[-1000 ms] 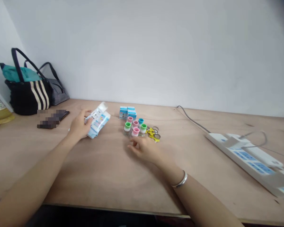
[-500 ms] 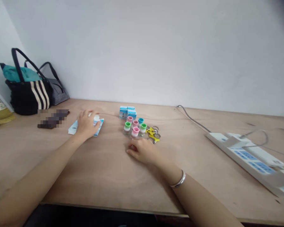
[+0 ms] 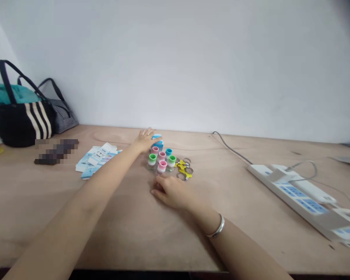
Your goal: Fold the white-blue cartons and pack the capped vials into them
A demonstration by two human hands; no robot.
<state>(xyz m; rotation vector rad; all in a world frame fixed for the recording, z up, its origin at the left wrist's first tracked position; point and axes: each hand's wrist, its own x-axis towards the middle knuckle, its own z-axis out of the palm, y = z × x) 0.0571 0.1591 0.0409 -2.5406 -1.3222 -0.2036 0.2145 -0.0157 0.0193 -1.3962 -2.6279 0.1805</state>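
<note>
At the back of the table my left hand (image 3: 146,140) reaches over small blue-and-white boxes (image 3: 157,144), its fingers spread and partly covering them. In front of these stand several small clear jars with coloured rims: a pink-topped jar (image 3: 162,166), a green-topped jar (image 3: 152,159) and a blue-topped jar (image 3: 168,153) among them. My right hand (image 3: 172,191) rests on the table just before the jars, its fingers loosely curled in, with no object visible in it. Beside the jars, to the right, lie yellow pieces (image 3: 183,167) with metal ring clamps.
Flattened blue-and-white cartons (image 3: 97,158) lie left of my left forearm. Farther left are a dark, pixelated object (image 3: 56,151), a black striped bag (image 3: 23,120) and a grey striped bag (image 3: 64,114). A white power strip (image 3: 291,196) with cables crosses the right side.
My left hand has left the flattened cartons and moved right and back to the small boxes. My right hand stays before the jars. The view has shifted slightly.
</note>
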